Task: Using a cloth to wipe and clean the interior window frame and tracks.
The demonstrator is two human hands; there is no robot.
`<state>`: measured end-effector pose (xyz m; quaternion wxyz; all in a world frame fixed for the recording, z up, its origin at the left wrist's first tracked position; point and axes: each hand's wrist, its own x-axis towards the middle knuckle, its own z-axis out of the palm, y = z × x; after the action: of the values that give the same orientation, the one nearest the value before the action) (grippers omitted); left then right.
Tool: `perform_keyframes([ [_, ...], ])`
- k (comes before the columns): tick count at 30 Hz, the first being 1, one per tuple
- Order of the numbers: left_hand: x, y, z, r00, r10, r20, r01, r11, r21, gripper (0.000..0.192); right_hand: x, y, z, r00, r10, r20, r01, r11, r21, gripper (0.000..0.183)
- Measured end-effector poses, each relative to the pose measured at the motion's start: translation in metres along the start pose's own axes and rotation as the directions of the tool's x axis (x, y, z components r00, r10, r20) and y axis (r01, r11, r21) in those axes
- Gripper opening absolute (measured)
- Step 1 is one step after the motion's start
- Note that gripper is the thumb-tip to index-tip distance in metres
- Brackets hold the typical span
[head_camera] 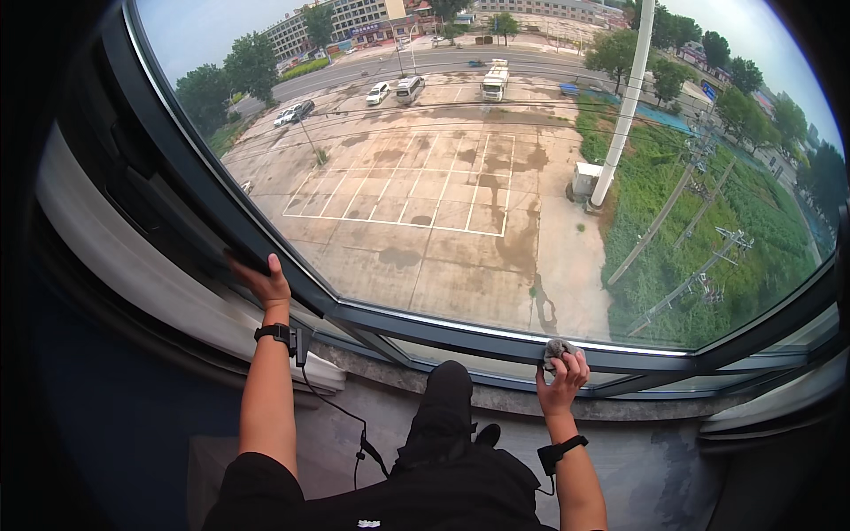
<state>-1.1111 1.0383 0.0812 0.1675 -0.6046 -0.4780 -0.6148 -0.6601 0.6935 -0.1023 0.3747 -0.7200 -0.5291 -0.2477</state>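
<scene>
A grey cloth (560, 352) is bunched in my right hand (563, 383), pressed on the dark metal rail of the window frame (458, 342) below the large pane. My left hand (265, 282) rests against the dark upright of the frame at the left, thumb up; its fingers are partly hidden at the frame's edge, and no object shows in it. Each wrist wears a black strap with a small device and a cable. Through the window glass (412, 265) a paved lot shows far below.
A pale curtain (153, 272) hangs along the left side, and another (777, 405) lies at the lower right. A stone sill (495, 398) runs under the frame, above the grey floor (637, 458). My knee is close to the lower rail.
</scene>
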Motion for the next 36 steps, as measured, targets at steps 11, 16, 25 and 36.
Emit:
perform_keyframes([
  [11, 0.0007, 0.0062, -0.0016, 1.000, 0.001, 0.008, -0.001, 1.000, -0.005, 0.105, -0.0005, -0.0025, -0.0013, 1.000, 0.022, -0.009, -0.022, 1.000, -0.004, 0.057],
  [16, -0.0002, 0.0026, -0.0020, 1.000, -0.014, 0.000, 0.014, 1.000, 0.006, 0.105, -0.0032, -0.0006, -0.0001, 1.000, 0.002, 0.015, -0.002, 1.000, -0.003, 0.058],
  [25, -0.0010, 0.0024, -0.0005, 1.000, -0.012, -0.003, 0.012, 1.000, -0.014, 0.106, 0.0017, -0.0038, -0.0022, 1.000, 0.008, -0.009, -0.008, 1.000, -0.011, 0.056],
  [36, -0.0001, 0.0048, 0.0004, 1.000, -0.014, -0.001, 0.014, 1.000, -0.014, 0.107, 0.0027, -0.0030, -0.0032, 1.000, -0.003, -0.027, 0.002, 1.000, -0.026, 0.055],
])
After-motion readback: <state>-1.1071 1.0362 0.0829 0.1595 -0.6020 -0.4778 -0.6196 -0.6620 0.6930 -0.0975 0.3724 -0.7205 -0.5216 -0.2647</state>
